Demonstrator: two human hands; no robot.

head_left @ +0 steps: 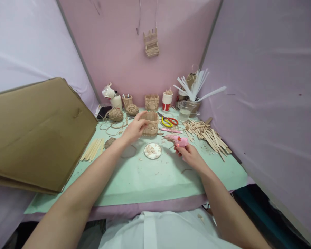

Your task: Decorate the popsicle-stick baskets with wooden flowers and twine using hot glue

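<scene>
From the head view, with twelve o'clock straight ahead, the left hand (pixel 134 130) is reaching to the left side of the woven basket (pixel 152 127), which is standing at twelve beyond the round dish (pixel 152 158). Its fingers are bending, partly spread, though I can't tell whether they're pinching the rim. The right hand (pixel 187 153) is wrapping its fingers around the pink glue gun (pixel 180 140), whose nozzle is pointing toward ten. Scissors (pixel 171 121) are lying just past one, wooden strips (pixel 208 135) are spreading around two, and pale sticks (pixel 92 150) are lying toward ten on the green cover (pixel 134 186).
</scene>
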